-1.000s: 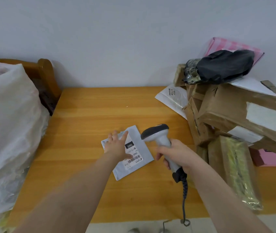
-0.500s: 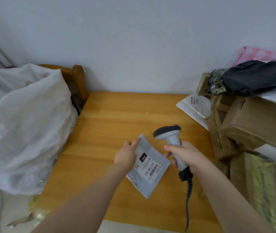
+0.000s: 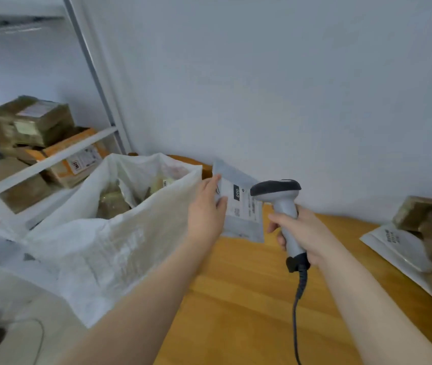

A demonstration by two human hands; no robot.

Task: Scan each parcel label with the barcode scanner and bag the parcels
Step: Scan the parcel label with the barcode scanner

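My left hand (image 3: pixel 205 209) pinches a flat grey mailer parcel (image 3: pixel 243 206) by its left edge and holds it upright above the wooden table (image 3: pixel 249 299), its white label facing me. The parcel hangs just right of the open mouth of a big white sack (image 3: pixel 98 233), which holds several parcels. My right hand (image 3: pixel 301 233) grips the handle of a grey barcode scanner (image 3: pixel 280 201), its dark head close to the parcel's right side. The scanner's coiled cable hangs down over the table.
A white mailer (image 3: pixel 399 246) and brown parcels (image 3: pixel 425 219) lie at the table's right edge. A white metal shelf (image 3: pixel 59 154) at the left holds cardboard boxes. A wooden chair back (image 3: pixel 191 162) shows behind the sack, against the white wall.
My left hand has lifted the grey parcel off the table and carried it left and up to the sack's mouth. The view has swung left. My right hand still holds the scanner.
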